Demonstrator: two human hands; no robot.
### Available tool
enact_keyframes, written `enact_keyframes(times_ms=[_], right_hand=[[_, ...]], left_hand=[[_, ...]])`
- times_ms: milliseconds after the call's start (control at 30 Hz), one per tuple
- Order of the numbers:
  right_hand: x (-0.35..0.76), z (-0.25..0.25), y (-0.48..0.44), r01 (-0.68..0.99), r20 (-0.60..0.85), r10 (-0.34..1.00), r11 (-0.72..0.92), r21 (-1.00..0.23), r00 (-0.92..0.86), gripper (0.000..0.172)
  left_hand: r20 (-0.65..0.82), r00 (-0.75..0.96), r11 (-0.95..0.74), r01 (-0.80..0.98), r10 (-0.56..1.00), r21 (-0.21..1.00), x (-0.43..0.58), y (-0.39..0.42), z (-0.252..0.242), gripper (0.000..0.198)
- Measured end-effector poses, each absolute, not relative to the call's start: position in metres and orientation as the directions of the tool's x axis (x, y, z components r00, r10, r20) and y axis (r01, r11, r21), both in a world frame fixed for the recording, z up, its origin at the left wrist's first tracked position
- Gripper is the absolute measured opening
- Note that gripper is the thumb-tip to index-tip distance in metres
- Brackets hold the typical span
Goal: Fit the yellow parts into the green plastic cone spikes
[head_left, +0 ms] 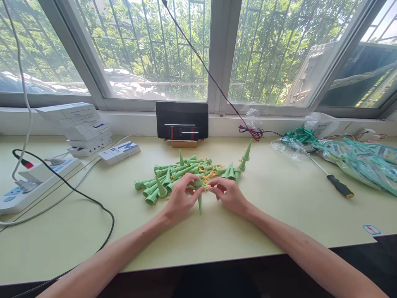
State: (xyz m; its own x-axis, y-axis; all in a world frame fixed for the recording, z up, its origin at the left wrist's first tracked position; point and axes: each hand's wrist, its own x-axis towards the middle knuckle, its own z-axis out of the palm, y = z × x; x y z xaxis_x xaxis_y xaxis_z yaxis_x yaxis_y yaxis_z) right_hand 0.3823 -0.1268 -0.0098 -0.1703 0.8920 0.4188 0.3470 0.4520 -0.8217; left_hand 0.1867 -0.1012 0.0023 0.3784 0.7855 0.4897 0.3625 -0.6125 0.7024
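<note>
In the head view, my left hand (182,196) is closed around the upper end of a green plastic cone-shaped spike (200,205), whose pointed tip hangs downward. My right hand (232,196) pinches a small yellow plastic piece (206,188) against the side of that spike's head. Fingers hide part of this contact. Right behind both hands spreads a pile of similar green spikes (151,199), some lying flat and some standing point up. Loose yellow pieces (207,175) are scattered among them. One upright stack of spikes (246,156) rises at the pile's right.
A tablet (182,114) with a phone in front stands by the window. White boxes (74,124), a power strip (12,198) and cables occupy the left. At right lie a screwdriver (339,185) and plastic-bagged green items (356,157). The table's front edge is near my forearms.
</note>
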Motion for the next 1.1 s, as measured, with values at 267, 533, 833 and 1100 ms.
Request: enact_keyframes(times_ms=[267, 533, 833, 1100], right_hand=[[0.3823, -0.0077, -0.1274, 0.366, 0.412, 0.894, 0.449, -0.815, -0.178, 0.026], [0.3827, -0.0084, -0.1265, 0.381, 0.412, 0.889, 0.458, -0.803, -0.199, 0.029], [0.3831, -0.0079, -0.1273, 0.395, 0.397, 0.891, 0.454, -0.799, -0.221, 0.031], [0.3829, -0.0067, -0.1269, 0.413, 0.387, 0.894, 0.448, -0.793, -0.226, 0.037]], left_hand=[[0.493, 0.386, -0.619, 0.357, 0.779, 0.699, 0.1865, -0.1009, 0.0025, 0.014], [0.494, 0.389, -0.621, 0.350, 0.777, 0.701, 0.1868, -0.1019, 0.0040, 0.013], [0.491, 0.395, -0.619, 0.337, 0.777, 0.709, 0.1878, -0.1017, 0.0037, 0.013], [0.482, 0.407, -0.618, 0.333, 0.776, 0.712, 0.1872, -0.1011, 0.0027, 0.014]])
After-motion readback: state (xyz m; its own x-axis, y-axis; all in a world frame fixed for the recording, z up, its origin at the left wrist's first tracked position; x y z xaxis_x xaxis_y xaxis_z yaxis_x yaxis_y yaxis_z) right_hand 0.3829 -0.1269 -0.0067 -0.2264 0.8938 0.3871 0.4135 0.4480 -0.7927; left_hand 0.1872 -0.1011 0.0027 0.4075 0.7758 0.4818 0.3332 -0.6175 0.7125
